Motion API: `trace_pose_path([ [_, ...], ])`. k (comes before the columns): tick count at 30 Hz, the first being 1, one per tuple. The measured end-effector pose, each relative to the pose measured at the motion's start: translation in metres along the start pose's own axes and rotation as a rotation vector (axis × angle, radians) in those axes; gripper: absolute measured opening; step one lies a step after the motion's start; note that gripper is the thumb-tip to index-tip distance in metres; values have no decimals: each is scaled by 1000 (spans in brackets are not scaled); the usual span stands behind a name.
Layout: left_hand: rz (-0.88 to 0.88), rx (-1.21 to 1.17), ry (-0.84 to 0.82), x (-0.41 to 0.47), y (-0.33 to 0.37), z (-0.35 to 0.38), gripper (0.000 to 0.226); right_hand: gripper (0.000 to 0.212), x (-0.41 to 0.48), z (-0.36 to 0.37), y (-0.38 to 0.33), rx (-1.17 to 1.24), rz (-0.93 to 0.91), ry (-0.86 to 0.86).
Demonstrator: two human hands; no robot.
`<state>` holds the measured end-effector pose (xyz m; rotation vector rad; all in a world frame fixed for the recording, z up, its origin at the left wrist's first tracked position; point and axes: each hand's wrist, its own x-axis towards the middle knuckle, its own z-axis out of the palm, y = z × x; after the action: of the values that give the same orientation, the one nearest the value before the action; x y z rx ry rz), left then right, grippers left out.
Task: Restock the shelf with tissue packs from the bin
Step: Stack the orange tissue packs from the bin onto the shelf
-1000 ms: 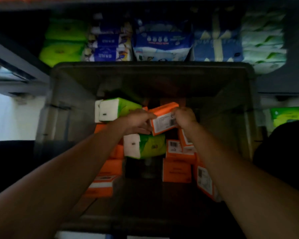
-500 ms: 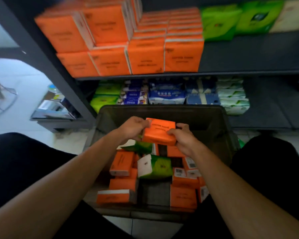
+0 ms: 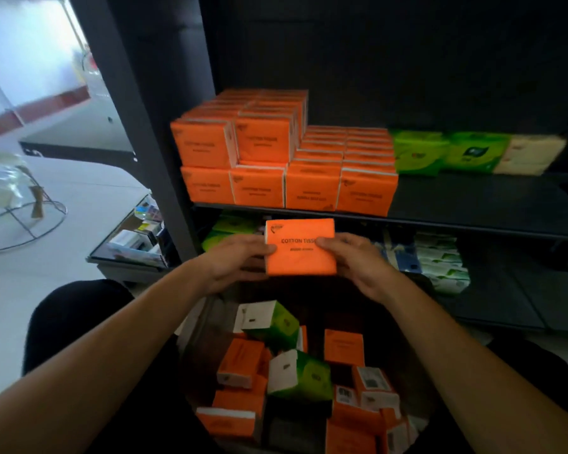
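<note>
I hold an orange tissue pack (image 3: pixel 300 247) upright in front of me, printed face toward the camera. My left hand (image 3: pixel 236 262) grips its left edge and my right hand (image 3: pixel 354 260) grips its right edge. It hangs above the dark bin (image 3: pixel 204 326), just below the front edge of the shelf (image 3: pixel 473 199). On that shelf stand stacked orange tissue packs (image 3: pixel 276 162), two layers high at the left and one layer at the right. Inside the bin lie several loose orange packs (image 3: pixel 240 362) and green packs (image 3: pixel 300 376).
Green packs (image 3: pixel 440 152) and a cream pack (image 3: pixel 528 155) sit at the back right of the shelf, with bare shelf in front of them. The lower shelf holds green, blue and white packs (image 3: pixel 440 260). A black upright post (image 3: pixel 138 119) stands at left.
Both hands lifted the orange pack out of the bin and turned it upright, up to just under the shelf edge. My view tilted up from the bin to the shelf.
</note>
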<state>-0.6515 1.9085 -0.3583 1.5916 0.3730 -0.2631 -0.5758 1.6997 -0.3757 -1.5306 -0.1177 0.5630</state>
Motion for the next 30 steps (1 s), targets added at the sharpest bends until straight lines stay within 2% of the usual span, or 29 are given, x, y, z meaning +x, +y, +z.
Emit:
trace_pose_path([
  [4, 108, -18, 25, -3, 23, -9, 25, 30, 5, 4, -23, -113, -70, -30],
  [9, 190, -56, 55, 5, 36, -24, 22, 23, 18, 17, -40, -143, -162, -12],
  [13, 312, -120, 176, 16, 42, -31, 16, 16, 37, 29, -50, -95, -249, 52],
  [16, 402, -151, 305, 30, 45, -38, 24, 18, 55, 37, -60, -114, -342, 95],
  [20, 595, 105, 547, 49, 49, -46, 30, 22, 85, 47, -75, -148, -476, 179],
  [22, 729, 269, 591, 56, 51, -48, 31, 27, 100, 52, -85, -178, -561, 219],
  [26, 857, 446, 568, 74, 54, -54, 46, 31, 130, 57, -100, -284, -673, 322],
  [30, 772, 430, 457, 96, 67, -46, 45, 28, 147, 67, -100, -382, -735, 313],
])
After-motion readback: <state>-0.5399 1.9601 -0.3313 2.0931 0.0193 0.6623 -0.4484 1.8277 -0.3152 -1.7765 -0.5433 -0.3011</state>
